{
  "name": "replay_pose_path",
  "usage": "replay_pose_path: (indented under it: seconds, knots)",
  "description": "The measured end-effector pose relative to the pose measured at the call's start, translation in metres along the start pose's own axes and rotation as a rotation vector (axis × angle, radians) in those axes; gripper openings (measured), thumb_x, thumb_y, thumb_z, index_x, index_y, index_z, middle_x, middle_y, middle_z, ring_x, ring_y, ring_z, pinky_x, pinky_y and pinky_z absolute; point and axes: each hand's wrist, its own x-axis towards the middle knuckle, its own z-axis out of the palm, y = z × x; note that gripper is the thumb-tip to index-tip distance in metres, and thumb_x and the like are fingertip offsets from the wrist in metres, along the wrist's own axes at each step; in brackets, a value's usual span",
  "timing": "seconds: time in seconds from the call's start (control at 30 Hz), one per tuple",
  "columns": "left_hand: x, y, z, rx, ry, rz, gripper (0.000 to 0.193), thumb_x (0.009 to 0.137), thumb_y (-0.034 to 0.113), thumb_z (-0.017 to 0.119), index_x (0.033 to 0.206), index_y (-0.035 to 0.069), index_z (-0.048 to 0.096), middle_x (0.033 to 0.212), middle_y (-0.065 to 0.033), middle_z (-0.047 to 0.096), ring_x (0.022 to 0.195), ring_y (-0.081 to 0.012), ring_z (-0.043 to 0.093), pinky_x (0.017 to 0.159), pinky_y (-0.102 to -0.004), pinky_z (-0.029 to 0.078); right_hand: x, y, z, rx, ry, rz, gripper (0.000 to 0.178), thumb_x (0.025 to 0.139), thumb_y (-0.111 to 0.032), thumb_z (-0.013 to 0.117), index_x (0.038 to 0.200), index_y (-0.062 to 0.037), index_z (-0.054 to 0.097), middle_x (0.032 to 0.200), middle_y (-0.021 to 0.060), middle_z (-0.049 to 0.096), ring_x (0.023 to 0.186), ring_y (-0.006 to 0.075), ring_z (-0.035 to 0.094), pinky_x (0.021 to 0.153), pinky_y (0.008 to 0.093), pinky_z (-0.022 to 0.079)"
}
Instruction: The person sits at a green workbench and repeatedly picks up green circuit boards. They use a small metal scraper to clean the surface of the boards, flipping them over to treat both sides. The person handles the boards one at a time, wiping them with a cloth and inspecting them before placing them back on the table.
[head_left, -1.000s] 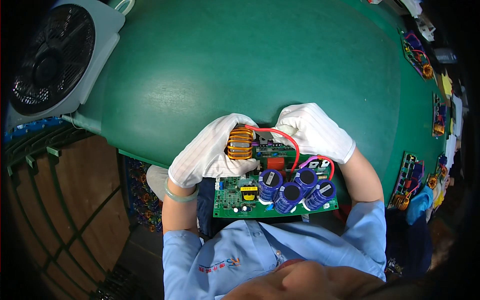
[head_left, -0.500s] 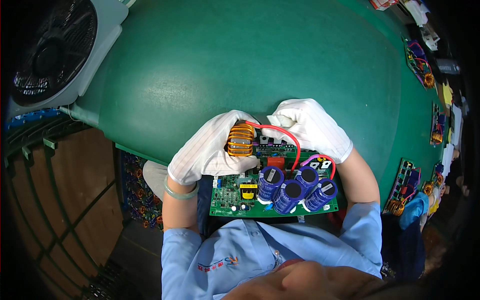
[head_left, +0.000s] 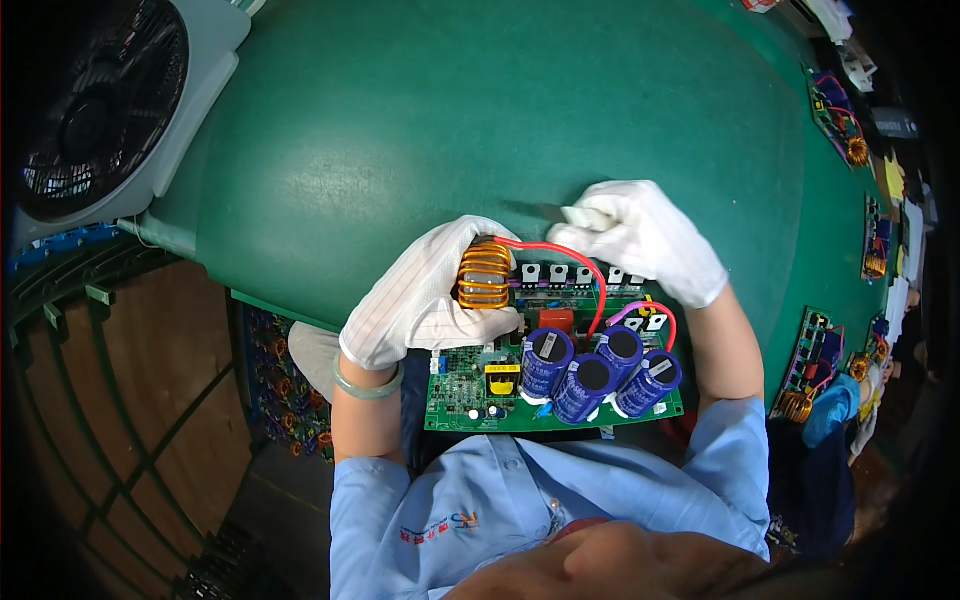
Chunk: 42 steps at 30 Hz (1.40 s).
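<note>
A green circuit board (head_left: 465,400) is held at the edge of the table in front of me. My left hand (head_left: 415,295), in a white glove, curls round its far left corner, thumb and fingers about a copper-wound coil (head_left: 485,275). Four-sided yellow-topped transformer (head_left: 503,378) and several blue capacitors (head_left: 583,385) stand on the board. From the coil a red wire (head_left: 590,266) arches over to the capacitors. Beyond the board's far edge, apart from it, my gloved right hand (head_left: 650,240) pinches a small pale flat piece (head_left: 588,218); its kind is unclear. Transistors (head_left: 558,274) line the far edge.
Green sheeting covers the table (head_left: 420,120). At the far left stands a grey fan (head_left: 190,120). Similar circuit boards (head_left: 812,365) lie along the right side, beside a blue cloth (head_left: 832,410). More coils and boards (head_left: 285,385) sit in a container below the table's left edge.
My right hand has drawn back from the board, up and to the right, with the pale piece still in its fingers. The row of transistors now shows. My left hand keeps its grip.
</note>
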Motion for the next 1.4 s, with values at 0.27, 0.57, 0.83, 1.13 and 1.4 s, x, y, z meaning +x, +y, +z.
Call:
replay_pose_path:
  seconds: [0.27, 0.57, 0.83, 1.13, 1.4]
  knots:
    - [0.002, 0.005, 0.002, -0.046, 0.007, -0.076, 0.050, 0.061, 0.020, 0.078, 0.104, 0.003, 0.058, 0.089, -0.0109, 0.065, 0.080, -0.0305, 0.064, 0.076, -0.0383, 0.052, -0.015, 0.028, -0.005, 0.005, -0.083, -0.082, 0.043, 0.080, -0.032, 0.078, 0.064, 0.0000, 0.054, 0.058, 0.0139, 0.044, 0.055, 0.0302, 0.041, 0.052, 0.0400, 0.037]
    - [0.002, 0.009, 0.001, -0.042, -0.023, -0.143, 0.056, 0.059, 0.024, 0.080, 0.106, 0.003, 0.059, 0.095, -0.0106, 0.067, 0.087, -0.0294, 0.066, 0.079, -0.0373, 0.052, -0.014, 0.028, 0.002, -0.023, -0.059, -0.022, 0.042, 0.082, -0.033, 0.074, 0.061, -0.0021, 0.056, 0.058, 0.0182, 0.047, 0.053, 0.0315, 0.041, 0.052, 0.0404, 0.037]
    - [-0.001, 0.002, 0.004, -0.079, 0.005, -0.108, 0.057, 0.058, 0.024, 0.081, 0.106, 0.003, 0.059, 0.095, -0.0107, 0.067, 0.087, -0.0287, 0.065, 0.081, -0.0370, 0.051, -0.008, 0.019, 0.001, 0.074, -0.076, 0.080, 0.038, 0.081, -0.033, 0.074, 0.065, -0.0022, 0.058, 0.062, 0.0184, 0.052, 0.056, 0.0333, 0.047, 0.053, 0.0414, 0.039]
    - [-0.002, 0.009, 0.004, -0.050, 0.020, -0.153, 0.055, 0.057, 0.020, 0.081, 0.105, 0.003, 0.059, 0.095, -0.0105, 0.066, 0.088, -0.0288, 0.065, 0.081, -0.0367, 0.051, -0.009, 0.013, 0.013, -0.151, 0.054, -0.048, 0.043, 0.082, -0.037, 0.074, 0.065, -0.0019, 0.056, 0.064, 0.0178, 0.055, 0.059, 0.0375, 0.052, 0.055, 0.0446, 0.041]
    - [-0.005, 0.004, 0.009, -0.099, 0.054, -0.119, 0.054, 0.060, 0.014, 0.077, 0.108, 0.002, 0.058, 0.096, -0.0112, 0.067, 0.086, -0.0251, 0.064, 0.081, -0.0352, 0.051, -0.049, 0.038, -0.014, 0.361, 0.081, 0.001, 0.044, 0.084, -0.032, 0.076, 0.067, -0.0007, 0.050, 0.068, 0.0112, 0.055, 0.062, 0.0281, 0.055, 0.059, 0.0396, 0.044]
